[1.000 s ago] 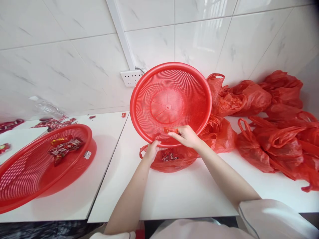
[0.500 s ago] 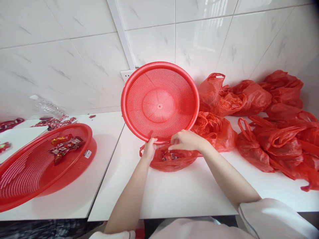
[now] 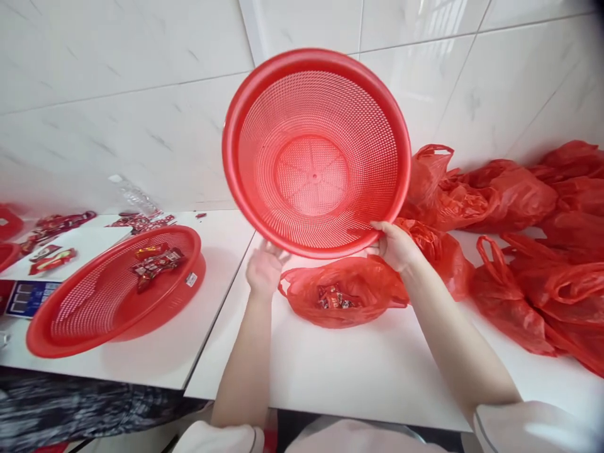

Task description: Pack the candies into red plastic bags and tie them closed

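A red mesh plastic basket (image 3: 314, 229) is tipped on its side in the air, its mouth toward me and nothing inside it. My right hand (image 3: 399, 246) grips the lower right rim, thumb over the edge. At the lower left rim, my left hand (image 3: 264, 270) supports the basket from below, its fingertips partly hidden behind the rim. Below sits an open red plastic bag (image 3: 302, 305), with several wrapped candies (image 3: 335, 297) showing in its mouth. Neither hand touches the bag visibly.
Another red basket (image 3: 189, 302) at left holds several wrapped snacks (image 3: 158, 264). Behind it lie a clear bottle (image 3: 136, 196) and more packets; a scale (image 3: 31, 297) stands at the left edge. Full red bags (image 3: 528, 283) crowd the right. A person's patterned clothing (image 3: 70, 402) shows lower left.
The basket has risen and come nearer. My right hand has moved from the bag's mouth to the basket's rim. My left hand has shifted under the lower left rim. The bag's mouth is uncovered.
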Demonstrator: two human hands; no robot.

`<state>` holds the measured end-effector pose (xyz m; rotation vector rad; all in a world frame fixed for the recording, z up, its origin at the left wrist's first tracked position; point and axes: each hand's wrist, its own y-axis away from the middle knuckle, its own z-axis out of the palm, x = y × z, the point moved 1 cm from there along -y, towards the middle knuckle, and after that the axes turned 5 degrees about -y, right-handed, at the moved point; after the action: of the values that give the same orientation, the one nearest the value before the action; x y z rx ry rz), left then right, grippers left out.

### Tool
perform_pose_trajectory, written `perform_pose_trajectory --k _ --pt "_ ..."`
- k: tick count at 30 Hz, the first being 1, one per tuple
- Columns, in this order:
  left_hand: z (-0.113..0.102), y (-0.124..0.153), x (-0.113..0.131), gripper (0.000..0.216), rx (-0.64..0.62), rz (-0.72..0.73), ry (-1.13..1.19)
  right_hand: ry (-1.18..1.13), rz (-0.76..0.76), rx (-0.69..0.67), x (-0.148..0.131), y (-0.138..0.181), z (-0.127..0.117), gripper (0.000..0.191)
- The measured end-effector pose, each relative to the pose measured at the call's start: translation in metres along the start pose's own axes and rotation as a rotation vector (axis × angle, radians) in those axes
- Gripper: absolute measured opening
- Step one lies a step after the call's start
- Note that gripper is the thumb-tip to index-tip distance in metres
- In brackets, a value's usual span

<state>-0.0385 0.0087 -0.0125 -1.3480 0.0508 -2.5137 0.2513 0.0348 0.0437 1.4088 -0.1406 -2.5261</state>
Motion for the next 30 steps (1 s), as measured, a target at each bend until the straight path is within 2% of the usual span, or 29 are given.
perform_pose_trajectory --k 3,4,7,10,13,17,25,30 --pt "-0.039 -0.015 0.018 0.028 0.617 0.262 -0.025 -0.157 0.008 -0.004 -0.01 0.005 -0.001 0.016" --pt "-0.052 -0.019 0.023 0.027 0.713 0.3 -0.031 -0.174 -0.005 -0.002 -0.014 0.006 -0.002 0.017" --pt "-0.081 -0.023 0.037 0.027 0.833 0.365 -0.053 -0.165 -0.048 0.014 -0.021 0.01 -0.004 0.016" --pt "-0.092 -0.02 0.046 0.029 0.828 0.371 -0.076 -0.122 -0.069 0.029 -0.022 0.011 -0.006 0.013" --pt "-0.089 -0.019 0.045 0.03 0.773 0.342 -0.097 -0.078 -0.067 0.024 -0.02 0.011 -0.006 0.012" --pt "-0.076 -0.021 0.032 0.03 0.706 0.321 -0.119 -0.074 -0.038 0.013 -0.018 0.011 -0.003 0.012" --pt "-0.035 -0.015 0.005 0.033 0.512 0.279 -0.094 -0.054 -0.029 -0.005 -0.017 0.012 -0.002 0.011" --pt "-0.027 -0.01 0.002 0.042 0.372 0.226 -0.099 -0.021 -0.049 -0.009 -0.017 0.012 -0.002 0.008"
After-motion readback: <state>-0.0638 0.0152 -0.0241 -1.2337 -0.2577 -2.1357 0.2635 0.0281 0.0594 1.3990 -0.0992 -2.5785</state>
